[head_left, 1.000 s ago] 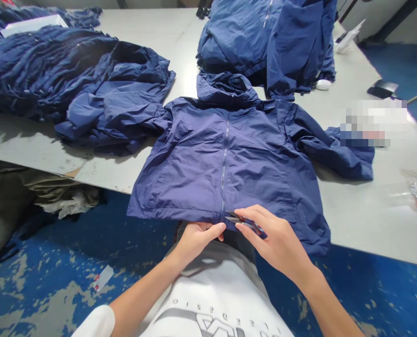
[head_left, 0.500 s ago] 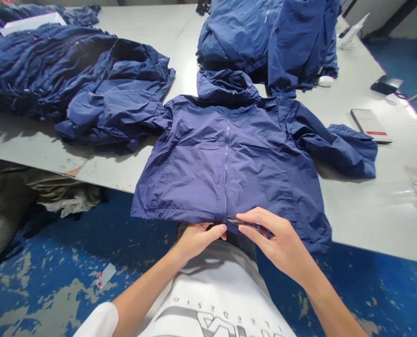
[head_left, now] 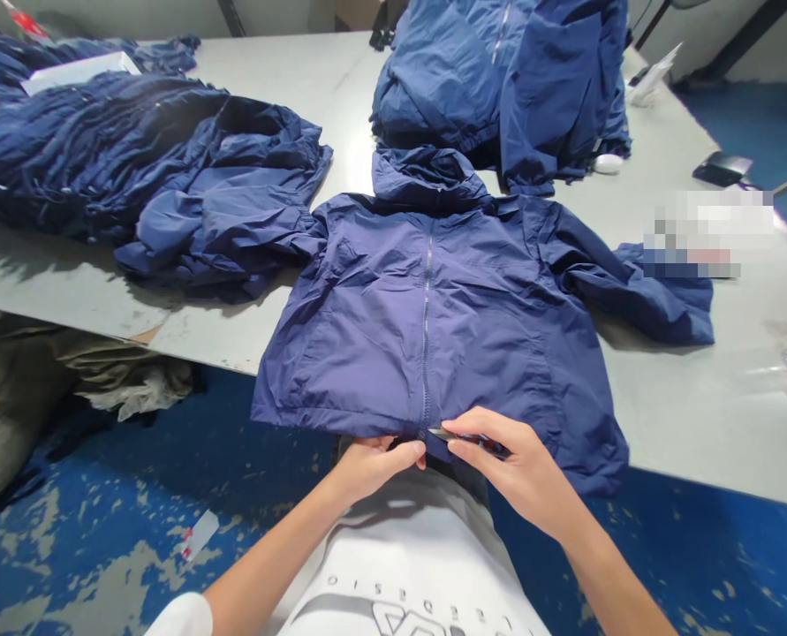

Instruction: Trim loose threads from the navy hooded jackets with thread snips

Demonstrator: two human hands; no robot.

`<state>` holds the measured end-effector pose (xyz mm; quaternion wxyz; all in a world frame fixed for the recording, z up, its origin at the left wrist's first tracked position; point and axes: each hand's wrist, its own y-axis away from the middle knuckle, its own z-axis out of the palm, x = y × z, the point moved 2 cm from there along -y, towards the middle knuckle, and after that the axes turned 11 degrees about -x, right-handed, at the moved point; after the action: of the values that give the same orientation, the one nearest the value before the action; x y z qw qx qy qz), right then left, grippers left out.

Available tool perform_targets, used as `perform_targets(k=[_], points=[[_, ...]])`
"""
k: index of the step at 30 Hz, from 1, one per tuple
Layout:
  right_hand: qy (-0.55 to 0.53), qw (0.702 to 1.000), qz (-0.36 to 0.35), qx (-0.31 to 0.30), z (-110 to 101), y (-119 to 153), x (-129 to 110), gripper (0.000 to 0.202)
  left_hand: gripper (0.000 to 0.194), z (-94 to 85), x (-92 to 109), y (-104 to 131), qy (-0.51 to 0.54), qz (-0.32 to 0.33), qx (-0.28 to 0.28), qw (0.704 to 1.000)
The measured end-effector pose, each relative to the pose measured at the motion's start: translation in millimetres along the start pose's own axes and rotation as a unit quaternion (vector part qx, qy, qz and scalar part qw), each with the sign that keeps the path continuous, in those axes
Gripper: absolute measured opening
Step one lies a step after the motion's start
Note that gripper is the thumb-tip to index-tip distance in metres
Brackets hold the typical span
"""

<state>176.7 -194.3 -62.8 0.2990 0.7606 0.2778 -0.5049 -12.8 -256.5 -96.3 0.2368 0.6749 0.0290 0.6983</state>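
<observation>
A navy hooded jacket (head_left: 367,327) lies front up, its zipper (head_left: 426,327) closed down the middle and its hem hanging over the table's near edge. My left hand (head_left: 374,464) pinches the hem at the zipper's bottom end, thumb on top and the other fingers partly hidden under the cloth. From the right, my right hand (head_left: 518,473) holds small dark thread snips (head_left: 441,434) between thumb and fingers. Their pointed metal tips are at the lower end of the zipper, close to my left thumb. Whether the blades touch a thread is too small to tell.
Piled navy jackets (head_left: 168,168) cover the table (head_left: 261,66) at left, with a white box (head_left: 81,71) on top. More jackets (head_left: 452,79) are stacked at the back. A white mouse-like object (head_left: 609,164) and a black item (head_left: 722,168) lie at right. Khaki cloth (head_left: 15,389) sits below the table.
The view has tilted up slightly, so everything appears lower. My left hand keeps its pinch on the hem, and the snips' tips are slightly nearer the zipper's bottom end.
</observation>
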Motion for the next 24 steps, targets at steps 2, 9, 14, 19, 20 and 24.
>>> perform_targets(k=[2, 9, 14, 19, 20, 24], points=[[-0.007, 1.0, -0.009, -0.005, -0.1, -1.0, 2.9, 0.014, 0.03, -0.6, -5.7, -0.7, 0.002, -0.006, -0.004, 1.0], [0.012, 0.999, -0.033, -0.005, -10.8, 4.1, 8.9, 0.015, 0.026, -26.8, 12.9, 35.1, -0.134, -0.058, -0.207, 0.967], [0.059, 0.998, -0.014, 0.007, -30.6, -6.7, 2.6, 0.024, 0.028, -69.3, 47.9, 41.6, -0.302, 0.06, -0.063, 0.949], [0.083, 0.996, -0.044, 0.01, -56.1, -52.8, 10.3, 0.032, 0.044, -125.8, 25.5, -15.4, -0.555, 0.106, 0.136, 0.814], [0.08, 0.996, -0.036, 0.027, -61.5, -60.4, 17.0, 0.035, 0.048, -135.4, 17.7, -24.9, -0.587, 0.091, 0.151, 0.79], [0.042, 0.992, 0.027, 0.115, -75.3, -64.8, 49.5, 0.046, 0.054, -152.6, -7.4, -32.4, -0.659, 0.061, 0.172, 0.729]])
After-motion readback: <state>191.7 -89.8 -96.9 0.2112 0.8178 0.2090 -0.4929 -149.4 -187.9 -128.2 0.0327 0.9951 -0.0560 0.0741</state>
